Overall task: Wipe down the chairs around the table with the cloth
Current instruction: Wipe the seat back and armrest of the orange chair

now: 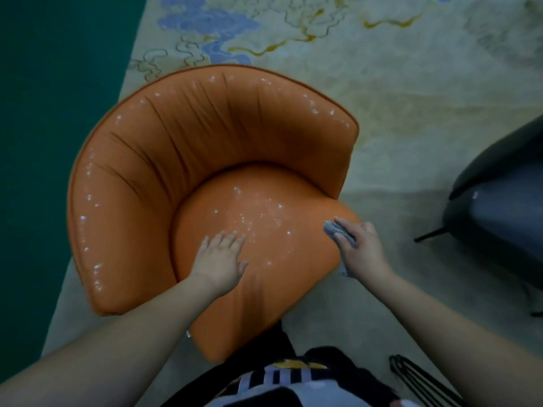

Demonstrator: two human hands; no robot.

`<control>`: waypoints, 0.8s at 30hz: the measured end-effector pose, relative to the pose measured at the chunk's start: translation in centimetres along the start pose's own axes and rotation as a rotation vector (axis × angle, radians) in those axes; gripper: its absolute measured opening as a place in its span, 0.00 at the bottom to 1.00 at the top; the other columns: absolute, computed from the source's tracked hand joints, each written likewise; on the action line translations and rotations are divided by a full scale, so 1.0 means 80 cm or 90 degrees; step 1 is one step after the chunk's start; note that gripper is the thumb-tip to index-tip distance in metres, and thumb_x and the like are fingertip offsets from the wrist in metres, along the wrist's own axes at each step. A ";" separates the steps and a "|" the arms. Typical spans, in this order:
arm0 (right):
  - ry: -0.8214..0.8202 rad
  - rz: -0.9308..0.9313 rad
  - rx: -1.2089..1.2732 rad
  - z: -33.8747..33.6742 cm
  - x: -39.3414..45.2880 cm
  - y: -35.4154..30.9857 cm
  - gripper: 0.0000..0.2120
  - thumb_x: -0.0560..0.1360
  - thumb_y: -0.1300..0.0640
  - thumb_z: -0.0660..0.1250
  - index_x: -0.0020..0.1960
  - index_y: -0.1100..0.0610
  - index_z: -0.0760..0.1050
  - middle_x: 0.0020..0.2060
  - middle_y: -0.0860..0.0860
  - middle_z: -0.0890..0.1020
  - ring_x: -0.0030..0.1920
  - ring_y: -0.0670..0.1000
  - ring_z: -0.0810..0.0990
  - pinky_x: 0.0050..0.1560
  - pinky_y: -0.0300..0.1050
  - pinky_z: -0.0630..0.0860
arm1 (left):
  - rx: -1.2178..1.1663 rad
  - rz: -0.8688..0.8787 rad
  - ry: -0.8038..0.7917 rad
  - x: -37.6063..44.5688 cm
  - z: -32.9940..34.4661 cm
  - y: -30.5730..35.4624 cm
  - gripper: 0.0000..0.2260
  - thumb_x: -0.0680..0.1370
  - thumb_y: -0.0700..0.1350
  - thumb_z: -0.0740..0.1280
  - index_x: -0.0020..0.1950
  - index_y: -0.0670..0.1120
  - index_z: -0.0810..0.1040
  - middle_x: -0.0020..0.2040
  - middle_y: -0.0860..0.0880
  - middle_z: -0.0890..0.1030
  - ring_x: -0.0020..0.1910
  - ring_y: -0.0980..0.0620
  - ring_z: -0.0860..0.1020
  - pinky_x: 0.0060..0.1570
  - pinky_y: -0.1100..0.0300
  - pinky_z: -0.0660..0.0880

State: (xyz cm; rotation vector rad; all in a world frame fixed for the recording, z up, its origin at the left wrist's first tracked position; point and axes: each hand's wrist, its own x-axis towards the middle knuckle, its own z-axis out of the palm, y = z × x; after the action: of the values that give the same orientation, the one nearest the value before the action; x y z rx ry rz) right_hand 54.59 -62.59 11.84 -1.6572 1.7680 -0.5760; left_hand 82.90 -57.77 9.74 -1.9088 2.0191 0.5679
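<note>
On the orange chair (205, 160) seat, my left hand (220, 259) rests flat; right fingers (342, 237) clamp the cloth (335, 230) at its edge. Specks, perhaps droplets, remain unwiped.

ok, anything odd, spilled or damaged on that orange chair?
Yes: the orange leather tub chair has white specks scattered over its seat centre and along the backrest rim, like spilled crumbs or droplets. The right hand grips the grey cloth at the seat's edge, the left hand lies flat.
</note>
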 end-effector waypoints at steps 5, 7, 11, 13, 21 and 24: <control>-0.055 -0.018 -0.009 0.007 0.076 -0.015 0.17 0.76 0.56 0.67 0.65 0.51 0.75 0.48 0.52 0.70 0.48 0.49 0.74 0.55 0.36 0.65 | 0.005 -0.035 0.020 0.031 -0.025 -0.011 0.29 0.81 0.59 0.53 0.79 0.52 0.49 0.79 0.50 0.53 0.77 0.48 0.50 0.75 0.47 0.47; -0.094 -0.034 -0.010 0.014 0.106 -0.028 0.17 0.77 0.54 0.66 0.65 0.49 0.75 0.47 0.49 0.69 0.48 0.48 0.75 0.55 0.37 0.65 | -0.005 -0.066 0.028 0.043 -0.035 -0.014 0.29 0.81 0.59 0.53 0.79 0.53 0.48 0.79 0.50 0.52 0.78 0.48 0.49 0.75 0.47 0.45; -0.186 -0.107 -0.030 0.038 0.168 -0.054 0.18 0.78 0.53 0.64 0.68 0.48 0.72 0.46 0.45 0.67 0.44 0.40 0.71 0.52 0.36 0.66 | -0.050 -0.147 0.023 0.069 -0.040 -0.021 0.30 0.81 0.60 0.52 0.79 0.54 0.45 0.79 0.51 0.48 0.78 0.48 0.46 0.75 0.47 0.43; -0.238 -0.132 -0.037 0.053 0.198 -0.065 0.18 0.79 0.53 0.64 0.69 0.49 0.71 0.47 0.47 0.67 0.45 0.43 0.71 0.53 0.44 0.72 | -0.076 -0.198 0.022 0.079 -0.038 -0.026 0.30 0.81 0.60 0.52 0.79 0.54 0.44 0.79 0.51 0.46 0.78 0.48 0.44 0.75 0.47 0.42; -0.372 -0.207 -0.033 0.127 0.286 -0.088 0.19 0.78 0.56 0.64 0.69 0.50 0.71 0.51 0.49 0.70 0.50 0.45 0.73 0.56 0.36 0.67 | -0.240 -0.386 0.045 0.102 0.000 -0.061 0.30 0.81 0.57 0.55 0.78 0.57 0.43 0.79 0.53 0.45 0.78 0.50 0.45 0.75 0.50 0.45; -0.391 -0.220 -0.027 0.168 0.306 -0.086 0.18 0.78 0.57 0.64 0.68 0.50 0.71 0.51 0.47 0.70 0.48 0.40 0.73 0.50 0.24 0.64 | -0.295 -0.414 0.040 0.117 0.026 -0.079 0.30 0.81 0.57 0.56 0.78 0.58 0.43 0.79 0.54 0.45 0.78 0.51 0.45 0.74 0.51 0.45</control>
State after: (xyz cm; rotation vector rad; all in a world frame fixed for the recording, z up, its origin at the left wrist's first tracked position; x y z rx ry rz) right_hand 68.93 -86.07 3.50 -1.9216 1.0690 -0.1390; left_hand 88.47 -65.22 2.97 -2.6978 1.2254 0.8389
